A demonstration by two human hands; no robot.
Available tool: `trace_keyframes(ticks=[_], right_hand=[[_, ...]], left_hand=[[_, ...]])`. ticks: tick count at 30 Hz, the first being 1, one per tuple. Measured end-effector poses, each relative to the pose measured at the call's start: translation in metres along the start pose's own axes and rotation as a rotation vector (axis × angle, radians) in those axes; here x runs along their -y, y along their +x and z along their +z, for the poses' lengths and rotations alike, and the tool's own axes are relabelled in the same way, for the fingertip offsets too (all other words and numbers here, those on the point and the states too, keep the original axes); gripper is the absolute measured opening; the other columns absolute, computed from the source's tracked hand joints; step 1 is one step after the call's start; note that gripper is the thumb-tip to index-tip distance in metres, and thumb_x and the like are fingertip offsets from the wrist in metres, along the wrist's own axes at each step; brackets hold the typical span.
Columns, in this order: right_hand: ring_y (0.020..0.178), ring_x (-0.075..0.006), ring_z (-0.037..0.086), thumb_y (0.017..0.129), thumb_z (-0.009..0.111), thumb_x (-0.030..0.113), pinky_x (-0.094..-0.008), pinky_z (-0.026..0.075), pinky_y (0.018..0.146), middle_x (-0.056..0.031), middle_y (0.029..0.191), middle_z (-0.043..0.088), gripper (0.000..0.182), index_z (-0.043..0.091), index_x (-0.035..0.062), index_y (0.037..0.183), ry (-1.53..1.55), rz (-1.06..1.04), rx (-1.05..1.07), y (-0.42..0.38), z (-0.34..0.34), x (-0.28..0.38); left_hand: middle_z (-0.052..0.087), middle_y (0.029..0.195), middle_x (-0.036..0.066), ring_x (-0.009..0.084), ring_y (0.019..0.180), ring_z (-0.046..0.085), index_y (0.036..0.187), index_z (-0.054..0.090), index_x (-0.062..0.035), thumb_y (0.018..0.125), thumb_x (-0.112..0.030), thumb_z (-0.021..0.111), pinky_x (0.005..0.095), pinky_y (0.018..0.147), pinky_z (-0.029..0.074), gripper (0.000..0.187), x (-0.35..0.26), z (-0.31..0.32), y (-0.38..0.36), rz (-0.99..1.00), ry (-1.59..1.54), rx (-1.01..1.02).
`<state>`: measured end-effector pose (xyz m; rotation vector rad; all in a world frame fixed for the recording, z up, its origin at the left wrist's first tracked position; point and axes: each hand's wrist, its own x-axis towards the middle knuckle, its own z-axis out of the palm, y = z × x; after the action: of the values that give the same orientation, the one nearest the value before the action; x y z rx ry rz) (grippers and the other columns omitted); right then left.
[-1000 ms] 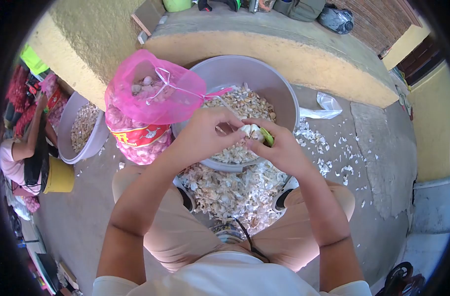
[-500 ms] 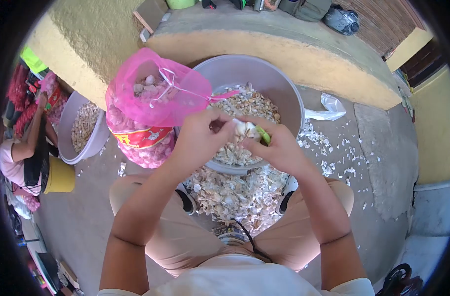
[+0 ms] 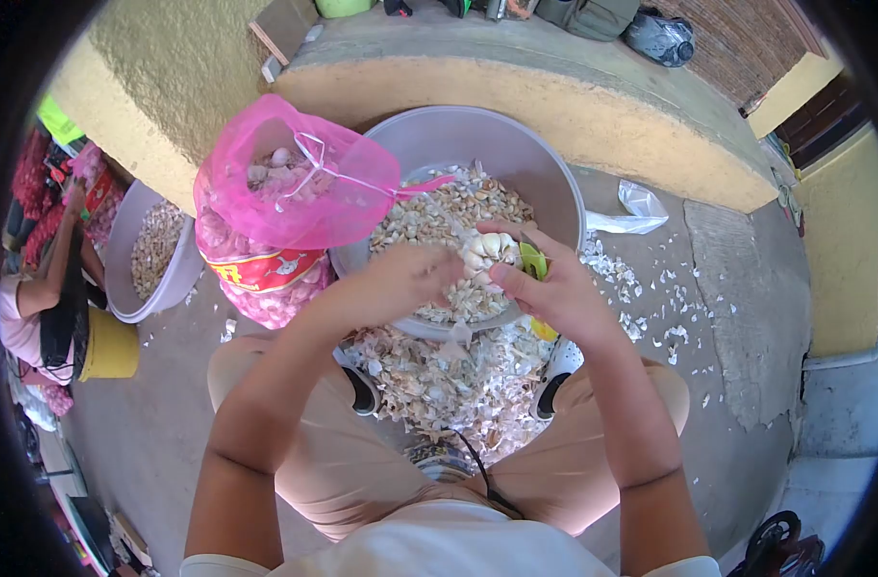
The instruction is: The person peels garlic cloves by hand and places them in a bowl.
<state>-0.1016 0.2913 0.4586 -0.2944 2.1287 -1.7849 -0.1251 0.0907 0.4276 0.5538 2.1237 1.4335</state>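
A garlic bulb (image 3: 489, 254) with its white cloves showing is gripped in my right hand (image 3: 547, 281), above the near side of a large grey tub (image 3: 572, 183). A green piece (image 3: 532, 260), its kind unclear, is tucked in the same hand beside the bulb, and a bit of yellow (image 3: 543, 329) shows beneath the hand. My left hand (image 3: 410, 281) is just left of the bulb, its fingers smeared by motion. Loose garlic cloves (image 3: 497, 197) lie inside the tub. Some papery skin (image 3: 460, 335) shows at the tub's near rim, below the hands.
A pink mesh sack (image 3: 266, 274) of garlic stands against the tub's left side. Garlic skins (image 3: 439, 385) are heaped between my feet. Farther left are another tub (image 3: 181, 260), a yellow bucket (image 3: 110, 344) and a seated person (image 3: 37, 303). A low ledge (image 3: 516, 82) runs behind.
My left hand has pulled away from the bulb to the left and down. The bulb's cloves are more exposed, and skin shows below. The view has shifted slightly.
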Motion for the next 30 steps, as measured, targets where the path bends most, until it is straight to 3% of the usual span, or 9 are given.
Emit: trace_keyframes(ticks=[3,6,9,15,18,27,30], right_hand=[[0.088,-0.0133,0.052,0.079,0.061,0.019,-0.026,0.042,0.077,-0.0097,0.101,0.056,0.044,0.047,0.0081,0.12,-0.125,-0.118,-0.029,0.0,0.006,-0.012],[0.088,-0.012,0.051,0.079,0.061,0.02,-0.0264,0.042,0.077,-0.0104,0.103,0.056,0.048,0.046,0.0082,0.122,-0.228,-0.212,-0.035,-0.002,0.011,-0.015],[0.088,-0.0107,0.051,0.079,0.061,0.019,-0.0264,0.042,0.078,-0.0096,0.103,0.057,0.05,0.043,0.009,0.124,-0.144,-0.034,0.039,-0.009,0.006,-0.005],[0.083,-0.0082,0.052,0.08,0.058,0.012,-0.0235,0.042,0.077,-0.0065,0.097,0.059,0.046,0.044,0.0046,0.123,-0.028,-0.071,0.033,-0.02,0.0,-0.008],[0.082,-0.0075,0.051,0.08,0.057,0.01,-0.0223,0.042,0.076,-0.005,0.097,0.058,0.044,0.046,0.0039,0.122,0.109,0.009,0.053,-0.022,0.001,-0.007],[0.06,-0.0017,0.044,0.08,0.057,0.015,-0.0167,0.037,0.051,0.0025,0.076,0.055,0.043,0.047,0.0059,0.121,0.23,0.085,0.078,-0.025,-0.002,-0.011],[0.055,-0.0021,0.042,0.08,0.058,0.018,-0.0166,0.035,0.048,0.0034,0.071,0.053,0.045,0.047,0.0068,0.121,0.501,0.084,0.09,-0.023,-0.003,-0.024]], left_hand=[[0.058,0.075,0.005,0.0117,0.066,0.058,0.102,0.052,0.0002,0.083,-0.019,0.055,0.0232,0.055,0.046,0.027,-0.013,-0.006,-0.001,0.003,-0.356,-0.115],[0.057,0.072,0.007,0.0102,0.063,0.056,0.092,0.056,0.0004,0.083,-0.03,0.055,0.0233,0.057,0.046,0.031,-0.022,0.001,-0.003,0.087,-0.022,0.025],[0.057,0.071,0.005,0.01,0.062,0.056,0.09,0.057,0.0001,0.084,-0.031,0.055,0.0225,0.056,0.047,0.032,-0.019,0.0,0.006,-0.033,-0.204,0.115],[0.061,0.077,0.009,0.0127,0.061,0.06,0.089,0.058,0.0027,0.085,-0.029,0.053,0.0223,0.055,0.049,0.032,-0.023,0.004,0.009,-0.003,-0.307,0.247],[0.062,0.082,0.012,0.016,0.062,0.062,0.09,0.058,0.0028,0.086,-0.029,0.051,0.0229,0.056,0.049,0.032,-0.024,0.002,0.007,-0.022,-0.292,0.306],[0.062,0.083,0.016,0.0221,0.067,0.063,0.097,0.055,0.0044,0.088,-0.031,0.048,0.0283,0.063,0.051,0.038,-0.018,0.005,0.007,-0.086,-0.466,0.402],[0.061,0.085,0.018,0.0249,0.073,0.063,0.101,0.053,0.0052,0.089,-0.033,0.044,0.0324,0.067,0.052,0.041,-0.01,0.007,0.01,-0.018,-0.782,0.445]])
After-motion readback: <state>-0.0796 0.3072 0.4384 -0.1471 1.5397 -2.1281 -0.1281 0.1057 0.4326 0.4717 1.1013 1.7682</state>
